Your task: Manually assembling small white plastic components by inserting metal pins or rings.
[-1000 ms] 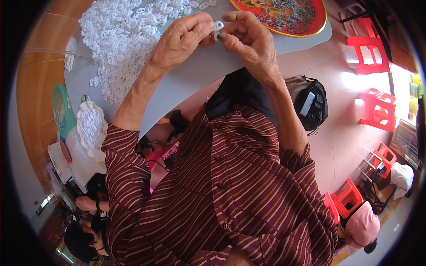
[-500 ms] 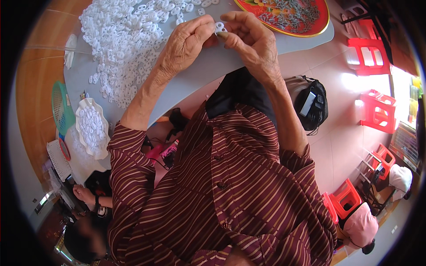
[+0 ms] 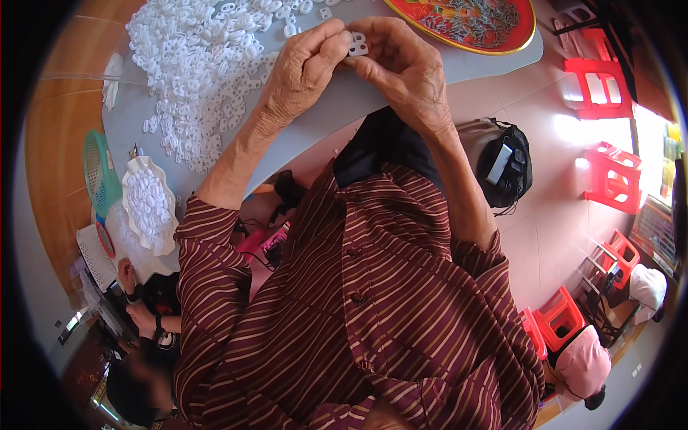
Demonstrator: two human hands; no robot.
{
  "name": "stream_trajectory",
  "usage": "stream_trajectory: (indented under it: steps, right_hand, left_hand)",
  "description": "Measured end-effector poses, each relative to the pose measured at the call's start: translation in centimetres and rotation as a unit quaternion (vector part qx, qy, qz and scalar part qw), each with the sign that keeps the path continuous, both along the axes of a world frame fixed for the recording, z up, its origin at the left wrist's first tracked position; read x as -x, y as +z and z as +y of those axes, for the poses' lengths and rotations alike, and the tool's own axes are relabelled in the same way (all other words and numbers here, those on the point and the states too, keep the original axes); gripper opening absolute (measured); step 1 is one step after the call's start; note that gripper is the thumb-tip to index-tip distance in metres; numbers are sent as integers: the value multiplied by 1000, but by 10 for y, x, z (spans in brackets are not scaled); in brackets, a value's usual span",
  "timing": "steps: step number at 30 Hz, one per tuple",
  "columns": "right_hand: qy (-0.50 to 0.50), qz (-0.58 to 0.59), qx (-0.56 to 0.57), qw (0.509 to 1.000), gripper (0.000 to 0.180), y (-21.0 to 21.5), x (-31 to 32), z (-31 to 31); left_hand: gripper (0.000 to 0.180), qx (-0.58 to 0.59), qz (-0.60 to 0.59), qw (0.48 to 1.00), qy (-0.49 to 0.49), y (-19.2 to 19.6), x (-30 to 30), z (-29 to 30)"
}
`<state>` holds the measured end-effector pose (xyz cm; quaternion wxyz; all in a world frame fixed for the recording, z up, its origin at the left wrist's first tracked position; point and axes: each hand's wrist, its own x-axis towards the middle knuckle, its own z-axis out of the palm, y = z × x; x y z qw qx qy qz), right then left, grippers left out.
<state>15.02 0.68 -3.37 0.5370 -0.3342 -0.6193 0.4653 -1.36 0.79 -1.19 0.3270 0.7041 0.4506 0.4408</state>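
Above the table's near edge, my left hand [image 3: 304,70] and my right hand [image 3: 407,72] meet at their fingertips. Between them is a small white plastic piece with several round holes [image 3: 357,44]. The left fingers are closed at its left side. My right thumb and curled fingers pinch it from the right. Whether anything else is in the fingers is hidden. To the left of my hands spreads a large heap of white plastic pieces [image 3: 193,64]. A red tray [image 3: 401,11] with a gold rim, on the far right of the table, holds many small grey metal screws [image 3: 476,25].
On the left, a white scalloped dish [image 3: 170,240] of white pieces stands near a green basket [image 3: 97,172]. A co-worker's hands [image 3: 140,315] show at lower left. A black bag [image 3: 510,172] and red stools [image 3: 602,89] are on the right.
The white piece has turned between my fingers and now shows its several holes face-on. My right hand has closed in toward the left. The co-worker's second hand has come into view.
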Motion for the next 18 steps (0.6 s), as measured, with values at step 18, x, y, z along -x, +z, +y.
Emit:
stream_trajectory:
  steps: [18]
  right_hand:
    - [5, -34, -1, 999, 27, 4, -2, -3]
  left_hand:
    - [24, -26, 16, 999, -40, -5, 2, 0]
